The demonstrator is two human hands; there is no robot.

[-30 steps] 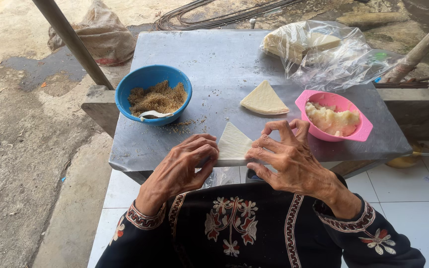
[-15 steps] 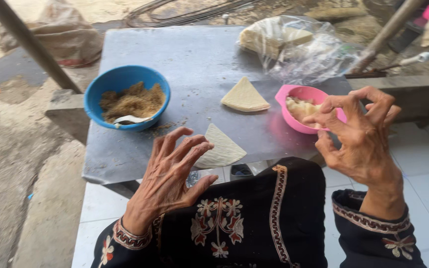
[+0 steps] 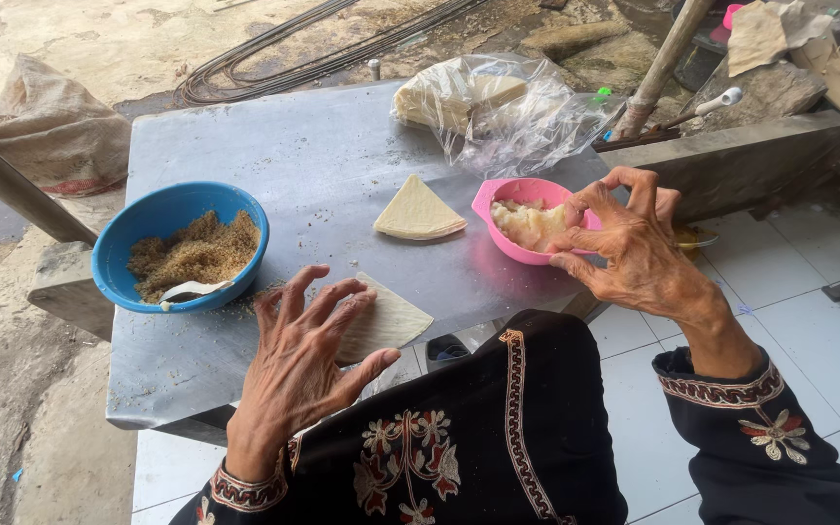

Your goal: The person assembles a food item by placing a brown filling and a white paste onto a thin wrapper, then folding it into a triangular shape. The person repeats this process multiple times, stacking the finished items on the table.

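1. My left hand (image 3: 308, 365) lay low in the frame's centre-left, fingers spread wide, resting on a flat wrapper (image 3: 381, 326) near the grey desk (image 3: 294, 156) edge, gripping nothing.
2. My right hand (image 3: 624, 238) sat right of centre, fingers curled loosely at the pink bowl (image 3: 512, 199) of pale paste; whether it held any, I couldn't tell.
3. A blue bowl (image 3: 179, 243) of brown filling stood at left.

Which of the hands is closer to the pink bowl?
The right hand: its fingertips reach into the pink bowl. The left hand rests on the flat wrapper, well away.
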